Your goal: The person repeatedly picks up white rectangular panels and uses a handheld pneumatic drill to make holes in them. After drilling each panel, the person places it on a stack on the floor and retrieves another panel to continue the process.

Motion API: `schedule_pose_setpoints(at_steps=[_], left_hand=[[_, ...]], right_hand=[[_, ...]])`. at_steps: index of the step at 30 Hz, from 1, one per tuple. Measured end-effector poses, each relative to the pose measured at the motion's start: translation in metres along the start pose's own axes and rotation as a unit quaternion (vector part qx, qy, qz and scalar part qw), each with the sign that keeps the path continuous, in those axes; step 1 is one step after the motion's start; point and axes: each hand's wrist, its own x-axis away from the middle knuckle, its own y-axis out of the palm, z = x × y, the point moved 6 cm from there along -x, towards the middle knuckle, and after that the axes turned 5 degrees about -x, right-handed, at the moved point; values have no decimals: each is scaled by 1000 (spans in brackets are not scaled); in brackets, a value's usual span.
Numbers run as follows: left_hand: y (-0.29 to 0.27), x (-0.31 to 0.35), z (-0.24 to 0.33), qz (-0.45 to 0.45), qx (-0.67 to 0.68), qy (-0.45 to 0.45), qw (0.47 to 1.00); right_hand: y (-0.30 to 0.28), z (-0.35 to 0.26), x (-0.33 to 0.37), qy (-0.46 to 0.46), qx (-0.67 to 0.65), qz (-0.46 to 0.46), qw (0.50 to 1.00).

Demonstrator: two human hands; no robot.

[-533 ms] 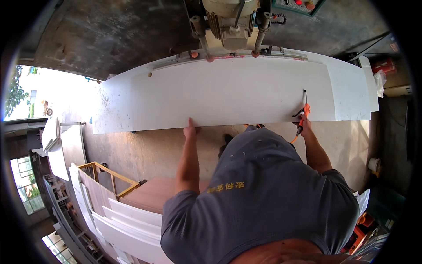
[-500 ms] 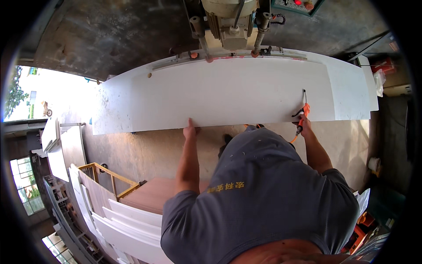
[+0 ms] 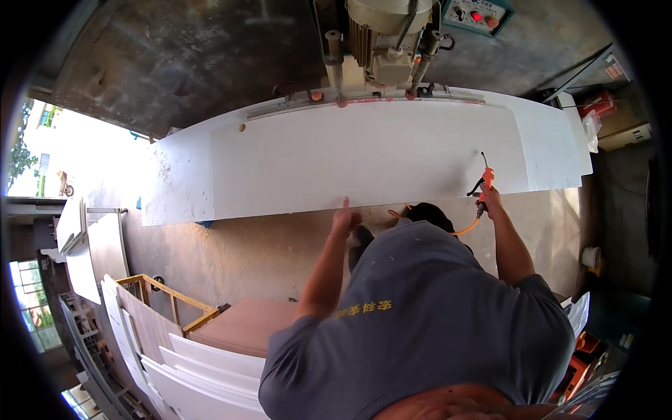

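Note:
A long white board (image 3: 364,154) lies across the worktable in front of me, a small round hole or plug near its far left corner. At its near edge is my left hand (image 3: 342,218), thumb over the top and the other fingers curled at the edge, partly hidden. My right hand (image 3: 493,203) is closed round the handle of an orange air blow gun (image 3: 488,178). The gun's thin dark nozzle points away from me over the right part of the board. An orange hose (image 3: 467,229) runs from its handle towards my body.
Beyond the board stands a machine with a large motor (image 3: 388,42) and two upright rods. A control box (image 3: 478,15) with a red light is at the far right. White panels (image 3: 203,374) and a yellow frame (image 3: 175,301) stand behind me on the left.
My left hand has slid right along the board's near edge. The blow gun stays over the board's right part, its nozzle slightly nearer me. The whole view has shifted a little.

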Motion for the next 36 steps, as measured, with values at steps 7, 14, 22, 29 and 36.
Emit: schedule_pose_setpoints(at_steps=[7,14,22,29,36], left_hand=[[80,-7,-9,-93,86,-4,992],[80,-2,-5,-70,67,-7,995],[85,-8,-12,-26,110,-44,993],[84,-18,-17,-34,116,-57,991],[78,-18,-19,39,75,-59,995]], right_hand=[[60,-43,72,-49,-53,-168,983],[110,-73,118,22,-142,-266,953],[126,-72,119,10,51,-263,963],[140,-103,118,-113,118,-206,965],[132,-97,116,-144,155,-168,963]])
